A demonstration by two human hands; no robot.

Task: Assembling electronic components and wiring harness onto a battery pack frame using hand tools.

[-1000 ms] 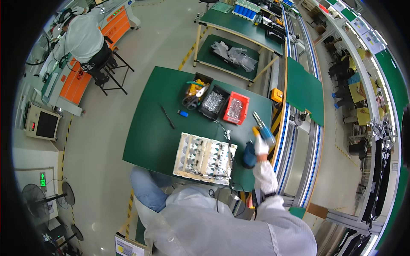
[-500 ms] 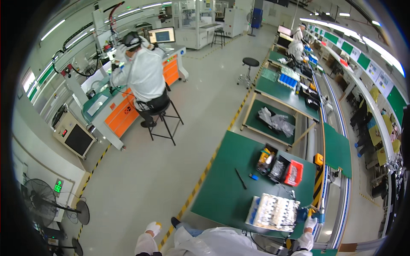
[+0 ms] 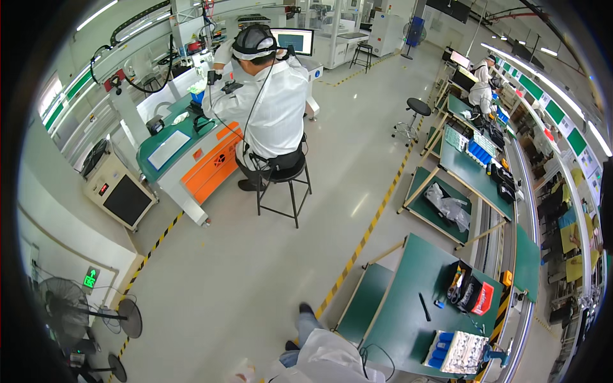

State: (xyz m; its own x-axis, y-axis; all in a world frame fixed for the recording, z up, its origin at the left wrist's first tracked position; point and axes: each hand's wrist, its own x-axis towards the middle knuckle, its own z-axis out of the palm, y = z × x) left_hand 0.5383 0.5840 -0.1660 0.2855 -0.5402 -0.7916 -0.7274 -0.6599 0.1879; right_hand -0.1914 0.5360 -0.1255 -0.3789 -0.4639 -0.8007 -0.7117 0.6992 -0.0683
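Note:
My left hand (image 3: 244, 370), in a pale glove, is a blurred patch at the lower edge, over the grey floor and touching nothing I can see. Its fingers are smeared. My right hand is out of the picture. A battery pack-like block (image 3: 463, 353) with blue cells and a white, studded top lies on the near part of the green table (image 3: 396, 313). Against its right side rests a blue hand tool (image 3: 495, 355), perhaps a power screwdriver, with no hand on it. A black pen-like stick (image 3: 424, 307) and a small blue piece (image 3: 439, 304) lie farther back.
Black bins (image 3: 465, 287) and a red bin (image 3: 483, 299) stand at the table's back. A conveyor rail (image 3: 518, 325) runs along the right. A person (image 3: 274, 108) sits on a black stool (image 3: 284, 172) at an orange-fronted bench. Standing fans (image 3: 131, 318) are at lower left.
The view has swung, so the table sits farther right and lower. My right hand, earlier by the tool beside the block, has left the picture. My left hand is lower and blurred.

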